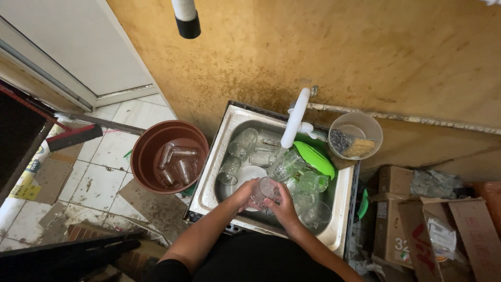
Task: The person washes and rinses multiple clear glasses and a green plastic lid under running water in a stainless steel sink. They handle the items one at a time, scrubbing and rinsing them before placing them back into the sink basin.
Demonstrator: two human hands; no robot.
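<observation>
1. Head view: both my hands are over the steel sink, together on one clear drinking glass.
2. My left hand cups the glass from the left, fingers wrapped round its side. My right hand is on the glass from the right/near side, fingers at the rim. So both are clamped on the same glass, held just above the sink's middle, w/ its mouth turned toward me.
3. Under & around the glass: sink is packed w/ more clear glasses, some lying on their sides, plus a white plate just left of my hands.
4. A green plastic lid lies tilted over the glasses at the back right of the sink.
5. White tap comes off the wall & points down into the sink, behind the glass I hold.
6. Clear round tub sits on the sink's back right corner, w/ a yellow sponge & dark steel wool in it.
7. Left of the sink, on the tiled floor: brown bucket holding several glasses in water.
8. Right of the sink: cardboard boxes, near but apart from it.
</observation>
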